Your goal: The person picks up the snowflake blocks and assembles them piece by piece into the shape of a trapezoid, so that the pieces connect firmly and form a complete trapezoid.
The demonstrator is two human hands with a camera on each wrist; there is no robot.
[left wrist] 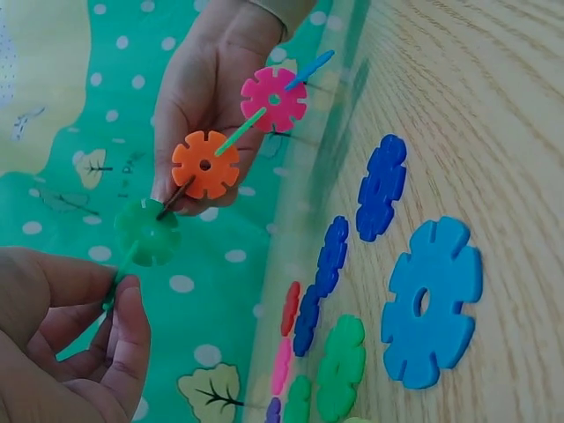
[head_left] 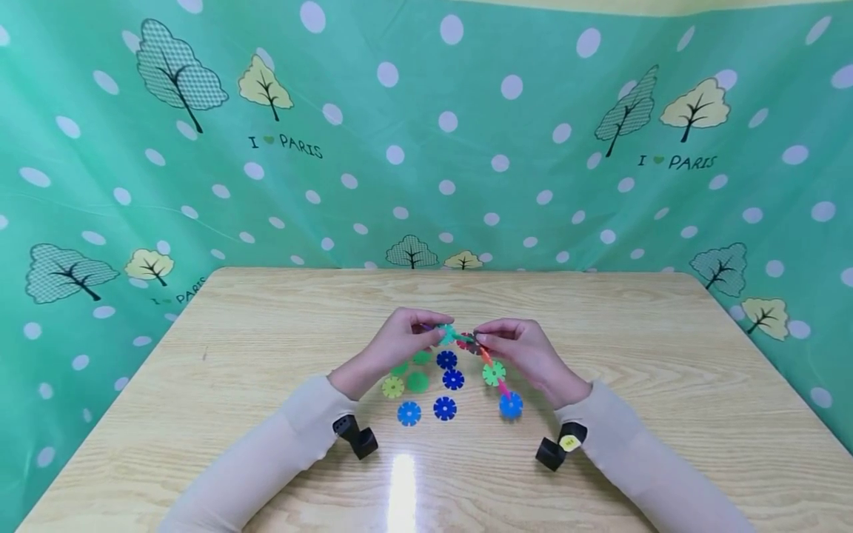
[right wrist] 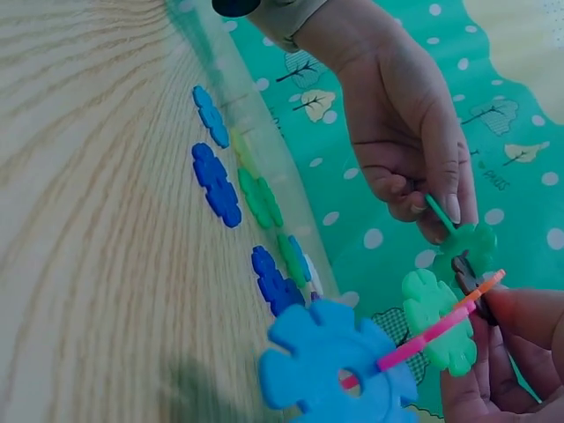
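Between the two hands, above the table, hangs a chain of slotted flower-shaped plastic discs joined edge to edge. My left hand [head_left: 406, 334] pinches the edge of a green disc at the chain's left end, and a second green disc [left wrist: 145, 231] is slotted onto it. My right hand [head_left: 523, 346] pinches a dark brown disc [right wrist: 471, 284] with thumb and fingers. From there the chain runs on through an orange disc [left wrist: 222, 179], a light green disc [right wrist: 432, 317] and a pink disc [left wrist: 257, 99]. A blue disc [right wrist: 304, 352] hangs at its lower end.
Loose discs lie on the wooden table [head_left: 266, 355] below the hands: dark blue ones [head_left: 445, 414], a light blue one [head_left: 409, 420], a yellow-green one [head_left: 386, 386] and green ones [head_left: 417, 389]. Red, pink and purple ones lie farther back. A green dotted cloth [head_left: 426, 170] hangs behind.
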